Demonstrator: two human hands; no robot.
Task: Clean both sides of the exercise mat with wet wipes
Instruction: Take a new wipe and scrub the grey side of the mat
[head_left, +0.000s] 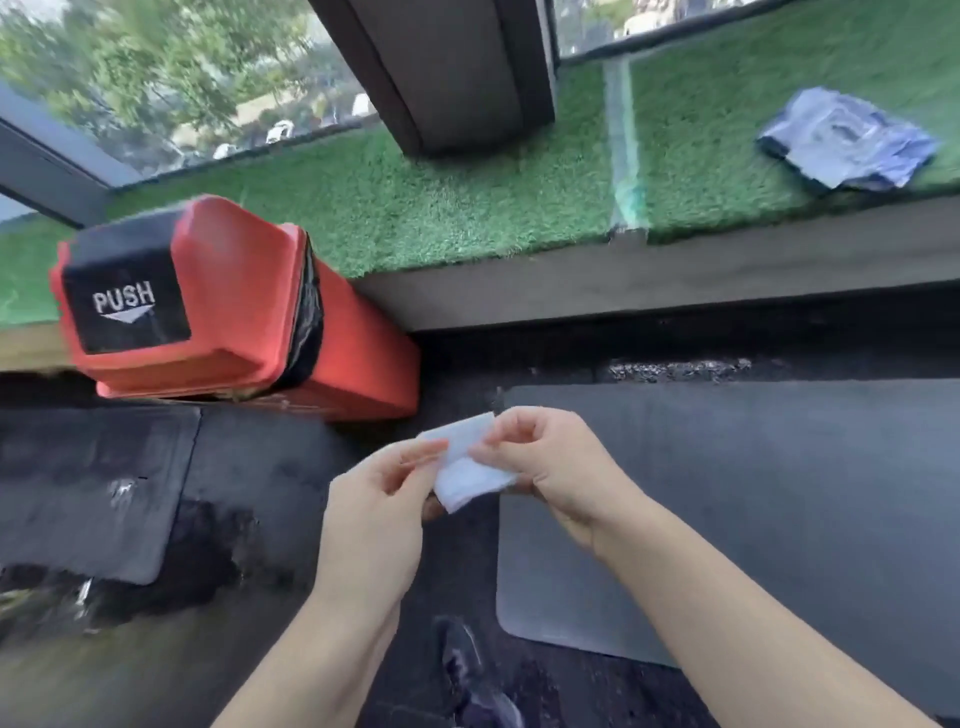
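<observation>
dark gym floor w/ grey exercise mat (779, 493) laid flat at right. both hands above mat's near-left corner: left hand (382, 499) & right hand (545, 467) pinch a folded wet wipe (467, 467) btwn thumbs & fingers. wipes pack (847, 137) on turf ledge (467, 197); red push-lid bin (208, 301) at left.

A raised ledge (467, 208) covered in green artificial turf runs along the far side, backed by large windows (156, 78) through which daylight, trees and parked cars show. A dark upholstered pillar (447, 73) rises from the turf between the panes, and a pale strip (626, 156) crosses the grass beside it. Below the ledge's grey front edge lies a dark, speckled floor (291, 467), where a red swing-lid bin (208, 312) marked "PUSH" stands against the ledge.
</observation>
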